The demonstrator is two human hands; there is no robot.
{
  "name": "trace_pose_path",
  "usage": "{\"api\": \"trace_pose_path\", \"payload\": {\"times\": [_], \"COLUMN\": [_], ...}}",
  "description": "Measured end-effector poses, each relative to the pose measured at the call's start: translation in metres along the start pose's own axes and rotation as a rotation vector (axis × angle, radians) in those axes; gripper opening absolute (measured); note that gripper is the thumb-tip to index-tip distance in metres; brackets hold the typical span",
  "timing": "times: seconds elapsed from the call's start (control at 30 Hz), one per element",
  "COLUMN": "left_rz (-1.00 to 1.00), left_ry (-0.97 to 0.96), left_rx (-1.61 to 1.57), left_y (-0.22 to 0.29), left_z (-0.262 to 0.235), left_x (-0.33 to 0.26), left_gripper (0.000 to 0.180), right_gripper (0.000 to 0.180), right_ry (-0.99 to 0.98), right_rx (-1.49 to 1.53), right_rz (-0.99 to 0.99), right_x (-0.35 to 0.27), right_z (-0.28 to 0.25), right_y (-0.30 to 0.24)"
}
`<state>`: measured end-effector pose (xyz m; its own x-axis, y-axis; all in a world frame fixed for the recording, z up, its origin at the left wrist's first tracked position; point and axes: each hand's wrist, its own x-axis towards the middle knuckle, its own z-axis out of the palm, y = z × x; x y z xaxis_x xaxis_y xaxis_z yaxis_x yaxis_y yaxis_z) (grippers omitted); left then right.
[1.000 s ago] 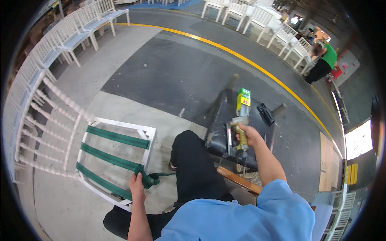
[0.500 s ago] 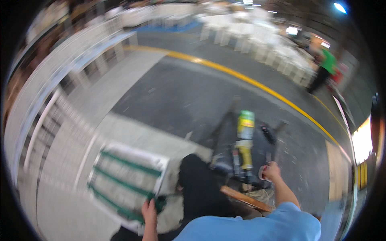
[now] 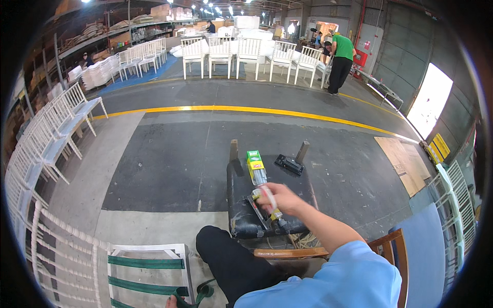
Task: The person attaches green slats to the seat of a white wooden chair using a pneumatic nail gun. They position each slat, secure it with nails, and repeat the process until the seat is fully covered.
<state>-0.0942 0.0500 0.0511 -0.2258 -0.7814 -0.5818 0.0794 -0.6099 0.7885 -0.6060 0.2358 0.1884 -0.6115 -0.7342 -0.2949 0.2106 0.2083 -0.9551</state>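
Observation:
My left hand (image 3: 171, 302), partly cut off by the lower edge, grips a loose end of green webbing strap (image 3: 204, 291). Beside it lies a white chair frame (image 3: 148, 249) with green straps (image 3: 146, 263) across its seat opening. My right hand (image 3: 277, 199), slightly blurred, has its fingers closed around a white-and-red looped thing (image 3: 270, 197); its kind is unclear. That hand is over a yellow-and-black air stapler (image 3: 278, 215), hiding part of it. The stapler lies on a worn black padded seat (image 3: 241, 205), near a green-and-yellow box (image 3: 254, 161).
A black device (image 3: 289, 164) lies at the seat's far right, by an upright leg (image 3: 303, 150). Coiled hose (image 3: 303, 241) and a wooden rail (image 3: 290, 253) are near my knee. White chairs (image 3: 67, 120) line the left and back. A person in green (image 3: 343, 51) stands far right.
My view has swung and steadied. My right hand, with the white-and-red looped thing, has gone from the seat's right edge leftward over the stapler. The left hand keeps the strap.

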Motion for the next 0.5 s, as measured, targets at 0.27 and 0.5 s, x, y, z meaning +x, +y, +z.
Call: {"api": "trace_pose_path", "payload": {"times": [0.27,0.5], "left_rz": [-0.071,-0.087], "left_ry": [-0.043,0.004], "left_rx": [-0.319,-0.308], "left_y": [0.000,0.017], "left_z": [-0.035,-0.019], "left_x": [0.005,-0.011], "left_gripper": [0.020,0.023], "right_gripper": [0.053,0.051], "right_ry": [-0.921,-1.310], "right_rx": [-0.980,-1.349], "right_rz": [-0.653,-1.001], "right_x": [0.063,0.088], "right_z": [0.211,0.294], "right_y": [0.000,0.058]}}
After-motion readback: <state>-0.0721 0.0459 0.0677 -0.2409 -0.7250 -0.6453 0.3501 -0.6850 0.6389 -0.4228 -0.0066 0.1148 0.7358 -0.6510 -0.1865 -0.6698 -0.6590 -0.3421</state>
